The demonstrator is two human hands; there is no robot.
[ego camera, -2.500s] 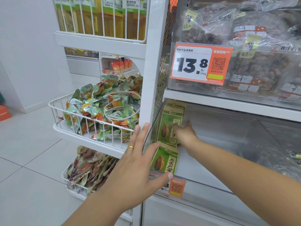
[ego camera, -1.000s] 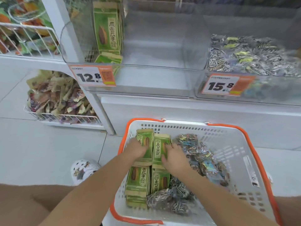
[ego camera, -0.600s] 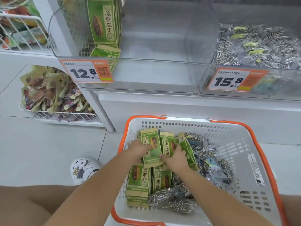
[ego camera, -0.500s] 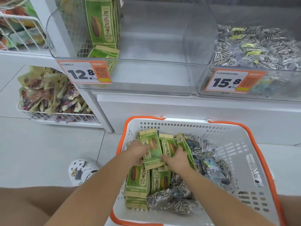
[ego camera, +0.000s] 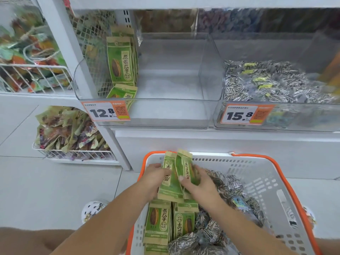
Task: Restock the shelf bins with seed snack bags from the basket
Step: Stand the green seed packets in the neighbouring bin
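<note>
The white shelving unit (ego camera: 220, 142) stood ahead of and above both hands, carrying two clear plastic bins. The left clear plastic bin (ego camera: 165, 115), tagged 12.8, lay up and forward of the left hand and held only a few upright green paper seed bags (ego camera: 121, 61) against its left wall, most of its floor bare. The right clear plastic bin (ego camera: 303, 124), tagged 15.8, sat up and to the right of the right hand, heaped with silvery striped sunflower-seed packets (ego camera: 266, 83). Directly beneath the hands lay the white plastic shopping basket with orange rim (ego camera: 287, 173), containing more green bags nearer the person and striped packets to the right. The left hand (ego camera: 152, 179) and right hand (ego camera: 198, 186) each gripped one side of a small bundle of green seed bags (ego camera: 176, 177), fingers curled round it, the bundle tilted upright within the basket. Judged good practice for this step: square the bundle edges between both palms, lift it clear of the basket rim, and seat it upright beside the existing green bags, labels facing forward, keeping loose striped packets out.
</note>
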